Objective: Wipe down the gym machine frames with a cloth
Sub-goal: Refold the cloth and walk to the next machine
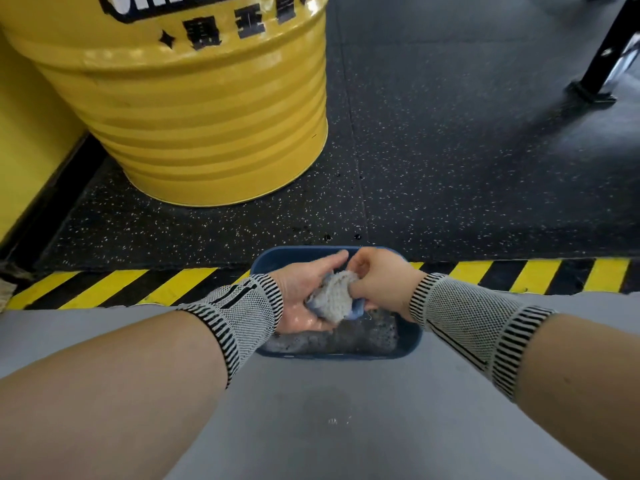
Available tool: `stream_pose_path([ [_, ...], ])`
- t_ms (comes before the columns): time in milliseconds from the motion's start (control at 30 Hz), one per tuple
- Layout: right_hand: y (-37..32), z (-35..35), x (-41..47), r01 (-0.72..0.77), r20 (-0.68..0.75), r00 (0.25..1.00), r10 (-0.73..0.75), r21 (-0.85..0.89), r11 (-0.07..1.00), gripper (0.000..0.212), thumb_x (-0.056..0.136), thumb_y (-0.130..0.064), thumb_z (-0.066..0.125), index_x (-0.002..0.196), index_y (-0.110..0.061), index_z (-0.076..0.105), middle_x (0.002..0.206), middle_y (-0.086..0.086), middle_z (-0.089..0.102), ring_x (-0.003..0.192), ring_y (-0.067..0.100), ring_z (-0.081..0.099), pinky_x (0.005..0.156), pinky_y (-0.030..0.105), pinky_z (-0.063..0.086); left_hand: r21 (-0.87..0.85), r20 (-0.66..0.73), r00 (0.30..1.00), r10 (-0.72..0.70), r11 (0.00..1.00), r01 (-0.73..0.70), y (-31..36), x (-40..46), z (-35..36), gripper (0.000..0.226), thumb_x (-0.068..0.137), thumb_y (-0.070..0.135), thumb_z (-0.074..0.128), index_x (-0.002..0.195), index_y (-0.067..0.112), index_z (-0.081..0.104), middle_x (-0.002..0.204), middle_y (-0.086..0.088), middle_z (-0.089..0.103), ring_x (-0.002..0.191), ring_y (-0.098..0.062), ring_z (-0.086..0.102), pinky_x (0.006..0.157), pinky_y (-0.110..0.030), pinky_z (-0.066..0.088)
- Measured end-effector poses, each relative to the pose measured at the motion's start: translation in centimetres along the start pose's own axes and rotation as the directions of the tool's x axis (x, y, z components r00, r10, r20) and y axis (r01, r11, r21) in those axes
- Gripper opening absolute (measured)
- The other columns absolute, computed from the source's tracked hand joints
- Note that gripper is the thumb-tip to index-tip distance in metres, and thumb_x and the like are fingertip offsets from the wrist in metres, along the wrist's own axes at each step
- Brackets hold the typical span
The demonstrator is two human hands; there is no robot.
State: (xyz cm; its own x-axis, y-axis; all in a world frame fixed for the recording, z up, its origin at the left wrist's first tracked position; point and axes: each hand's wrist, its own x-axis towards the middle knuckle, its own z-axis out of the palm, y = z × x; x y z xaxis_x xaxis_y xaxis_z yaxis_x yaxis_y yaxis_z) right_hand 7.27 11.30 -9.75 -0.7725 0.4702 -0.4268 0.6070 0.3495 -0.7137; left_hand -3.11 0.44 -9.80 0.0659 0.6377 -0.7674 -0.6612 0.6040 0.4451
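A wet grey-blue cloth is bunched up between both hands, just above a blue basin of dark water on the floor. My left hand lies palm-up under the cloth, fingers mostly straight and wet. My right hand grips the cloth's top from the right with curled fingers. Both wrists wear knitted grey-and-black wrist sleeves. A black machine frame leg with a foot plate stands at the far upper right.
A large yellow drum stands on the speckled black rubber floor ahead left. A yellow wall panel runs along the left. Yellow-black hazard tape crosses the floor beside the basin. A grey surface fills the foreground.
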Motion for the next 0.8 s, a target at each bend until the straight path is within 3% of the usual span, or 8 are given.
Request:
stream_pose_path([
  [67,0.1,0.4,0.7,-0.019,-0.087,0.996,0.022,0.04,0.999,0.021,0.077,-0.013,0.069,0.081,-0.019,0.05,0.08,0.005,0.063,0.069,0.021,0.062,0.065,0.034,0.057,0.084,0.079,0.996,0.028,0.996,-0.035,0.1,-0.7,0.0,0.024,0.083,0.03,0.065,0.101,0.014,0.069,0.099,-0.01,0.068,0.094,-0.016,0.056,0.087,-0.027,0.039],
  [167,-0.2,0.1,0.3,0.017,-0.168,0.985,-0.032,-0.09,0.996,0.02,0.077,-0.026,0.07,0.076,-0.02,0.051,0.077,0.001,0.064,0.073,0.023,0.064,0.073,0.04,0.056,0.25,0.004,0.996,0.084,0.965,-0.083,0.0,-0.6,-0.4,0.02,0.087,0.002,0.062,0.103,0.013,0.062,0.091,-0.006,0.069,0.087,-0.017,0.063,0.071,-0.028,0.054],
  [267,-0.7,0.0,-1.4,0.24,-0.181,0.941,-0.285,-0.234,0.942,0.014,0.08,-0.027,0.064,0.09,-0.027,0.053,0.084,-0.01,0.065,0.076,0.014,0.062,0.077,0.034,0.053,0.24,-0.099,0.989,0.113,0.967,-0.086,0.3,-0.5,-1.1,0.022,0.085,-0.004,0.062,0.092,0.017,0.058,0.076,-0.002,0.059,0.062,-0.008,0.052,0.044,-0.016,0.038],
  [400,1.1,1.5,-2.4,0.473,0.094,0.827,-0.555,-0.65,0.595,0.085,0.072,-0.02,0.068,0.146,-0.017,0.027,0.143,0.003,0.045,0.115,0.022,0.053,0.097,0.036,0.047,0.3,-0.115,0.989,0.092,0.952,-0.053,0.7,-0.8,-1.5,0.021,0.084,-0.004,0.057,0.083,0.017,0.057,0.071,-0.006,0.043,0.053,-0.008,0.043,0.036,-0.014,0.03],
  [467,2.1,2.6,-2.2,0.449,0.051,0.75,-0.66,-0.772,0.451,0.094,0.063,-0.027,0.074,0.143,-0.008,0.026,0.133,0.013,0.053,0.097,0.027,0.059,0.079,0.041,0.055,0.326,-0.03,0.999,0.03,0.945,-0.018,0.7,-1.3,-0.9,0.024,0.084,-0.007,0.053,0.088,0.015,0.06,0.07,-0.004,0.05,0.054,-0.005,0.043,0.036,-0.011,0.027],
  [600,1.5,1.9,-1.2,0.413,-0.009,0.623,-0.782,-0.845,0.339,0.077,0.052,-0.048,0.081,0.108,-0.01,0.045,0.078,0.005,0.055,0.062,0.023,0.054,0.048,0.033,0.049,0.354,0.112,0.991,-0.079,0.935,0.035,0.5,-1.8,0.3,0.025,0.081,-0.007,0.052,0.101,0.008,0.056,0.073,-0.006,0.058,0.055,-0.004,0.041,0.035,-0.009,0.029],
  [700,0.0,1.4,-1.7,0.426,0.097,0.723,-0.684,-0.842,0.331,0.065,0.066,-0.05,0.079,0.105,-0.012,0.044,0.086,0.005,0.059,0.072,0.024,0.059,0.056,0.033,0.045,0.433,0.07,0.992,-0.103,0.899,0.063,0.7,-2.0,0.5,0.025,0.089,-0.009,0.047,0.103,0.009,0.055,0.081,-0.008,0.065,0.052,-0.002,0.038,0.035,-0.008,0.027],
  [800,-1.0,1.3,-2.4,0.381,0.198,0.864,-0.463,-0.859,0.343,0.034,0.097,-0.032,0.046,0.125,-0.012,0.043,0.11,0.004,0.061,0.098,0.026,0.06,0.068,0.034,0.039,0.602,-0.004,0.998,-0.067,0.797,0.056,0.3,-1.7,1.0,0.025,0.086,-0.01,0.049,0.096,0.012,0.056,0.076,-0.002,0.06,0.048,-0.002,0.036,0.035,-0.01,0.026],
])
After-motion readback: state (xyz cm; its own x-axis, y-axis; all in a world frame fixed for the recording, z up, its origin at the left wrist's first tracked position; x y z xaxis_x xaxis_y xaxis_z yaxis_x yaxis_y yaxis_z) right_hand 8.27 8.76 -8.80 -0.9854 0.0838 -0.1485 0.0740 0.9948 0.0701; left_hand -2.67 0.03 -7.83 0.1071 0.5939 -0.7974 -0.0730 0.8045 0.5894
